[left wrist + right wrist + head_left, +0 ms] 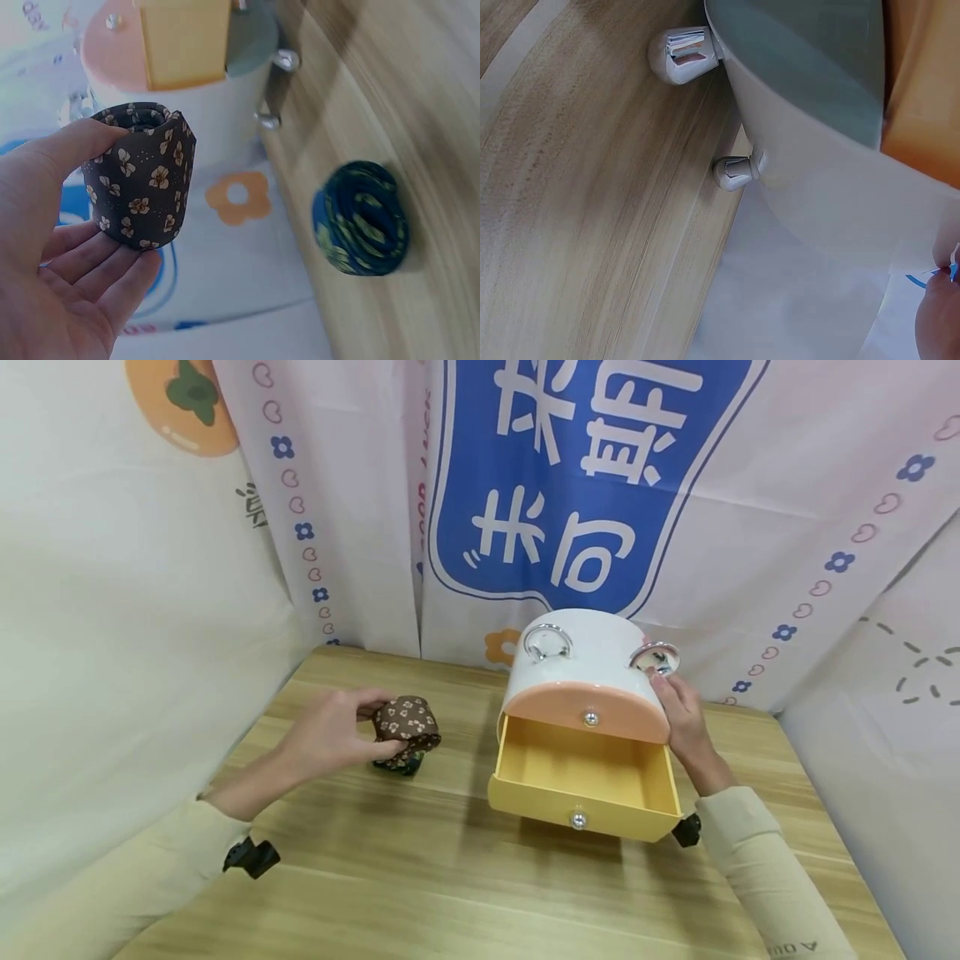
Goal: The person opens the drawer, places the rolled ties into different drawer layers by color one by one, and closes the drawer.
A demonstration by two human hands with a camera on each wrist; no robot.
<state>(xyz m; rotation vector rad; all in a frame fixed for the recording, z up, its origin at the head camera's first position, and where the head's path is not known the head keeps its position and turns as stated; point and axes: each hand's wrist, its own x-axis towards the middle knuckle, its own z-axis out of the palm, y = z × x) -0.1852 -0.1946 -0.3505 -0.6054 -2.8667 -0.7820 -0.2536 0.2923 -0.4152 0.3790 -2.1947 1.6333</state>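
My left hand (326,743) holds a rolled brown cloth with small cream flowers (407,718), thumb at its upper rim and fingers underneath in the left wrist view. A second rolled cloth, dark green-blue with a yellowish pattern (360,217), lies on the table just beneath. On the right stands a small white round-topped drawer cabinet (588,647). Its yellow lower drawer (525,799) is pulled out and empty inside; its peach upper drawer (551,700) is closed. My right hand (686,722) rests against the cabinet's right side, fingertips near a chrome ring (677,652).
The wooden table (360,868) meets a printed cloth backdrop (367,527) behind the cabinet, with white cloth walls left and right. Chrome feet (735,172) hold up the cabinet. The pulled-out drawer overhangs the table in front.
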